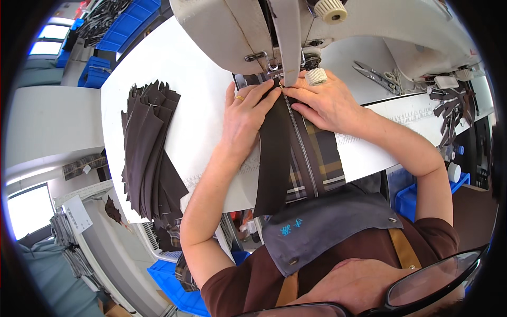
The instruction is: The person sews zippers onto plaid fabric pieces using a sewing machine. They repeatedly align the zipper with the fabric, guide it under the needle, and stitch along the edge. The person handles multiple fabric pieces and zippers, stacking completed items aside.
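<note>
Both hands work at the sewing machine [232, 31], close below its presser foot. My left hand [246, 113], a ring on one finger, presses its closed fingertips on a dark brown fabric strip [274, 150]. Across from it, my right hand [330, 103] pinches the top of a zipper [299, 132] with thumb and fingers. The zipper's metal teeth run down towards my body, beside the brown strip. Under it lies plaid fabric [319, 150] in dark, tan and white, hanging over the table's front edge. The needle tip is hidden by the foot and fingers.
A fanned stack of dark brown fabric strips [145, 153] lies left on the white table [206, 100]. Scissors [376, 76] rest right of the machine head, near dark scraps [453, 108]. Blue bins [177, 282] stand below, and a ruler strip [401, 117] runs along the table.
</note>
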Demonstrator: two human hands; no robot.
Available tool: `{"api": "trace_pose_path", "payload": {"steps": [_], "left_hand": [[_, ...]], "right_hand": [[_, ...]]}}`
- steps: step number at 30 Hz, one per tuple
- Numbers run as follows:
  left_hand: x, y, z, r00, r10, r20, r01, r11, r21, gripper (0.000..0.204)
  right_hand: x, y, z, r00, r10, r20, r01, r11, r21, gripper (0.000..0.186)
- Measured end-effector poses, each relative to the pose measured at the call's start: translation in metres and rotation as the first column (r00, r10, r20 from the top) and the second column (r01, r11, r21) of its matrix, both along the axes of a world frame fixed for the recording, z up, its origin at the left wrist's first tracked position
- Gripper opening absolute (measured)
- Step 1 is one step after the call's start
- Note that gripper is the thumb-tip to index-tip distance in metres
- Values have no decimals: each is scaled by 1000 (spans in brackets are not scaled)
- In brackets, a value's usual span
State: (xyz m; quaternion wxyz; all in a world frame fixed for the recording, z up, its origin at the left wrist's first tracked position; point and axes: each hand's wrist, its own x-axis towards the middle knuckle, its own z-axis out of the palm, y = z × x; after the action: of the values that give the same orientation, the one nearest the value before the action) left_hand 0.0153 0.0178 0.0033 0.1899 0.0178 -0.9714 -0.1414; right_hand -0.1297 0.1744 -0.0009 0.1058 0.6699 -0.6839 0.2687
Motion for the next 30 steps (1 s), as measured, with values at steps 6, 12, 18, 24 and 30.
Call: {"api": "trace_pose_path", "payload": {"steps": [6, 12, 18, 24, 30], "left_hand": [[2, 0, 6, 998, -51, 28, 52, 998, -35, 50], [5, 5, 9, 998, -46, 47, 49, 997, -62, 49], [8, 8, 8, 995, -10, 96, 18, 996, -87, 48], [9, 13, 10, 992, 43, 122, -44, 999, 6, 50], [5, 9, 8, 993, 46, 110, -46, 999, -1, 48]], "right_hand": [[1, 1, 2, 1000, -6, 11, 5, 999, 43, 34], [4, -2, 7, 1000, -28, 6, 28, 993, 112, 40], [-4, 2, -1, 999, -32, -42, 35, 995, 95, 44], [-5, 4, 1, 995, -27, -98, 42, 987, 156, 56], [-8, 3, -1, 991, -41, -128, 59, 989, 138, 54]]}}
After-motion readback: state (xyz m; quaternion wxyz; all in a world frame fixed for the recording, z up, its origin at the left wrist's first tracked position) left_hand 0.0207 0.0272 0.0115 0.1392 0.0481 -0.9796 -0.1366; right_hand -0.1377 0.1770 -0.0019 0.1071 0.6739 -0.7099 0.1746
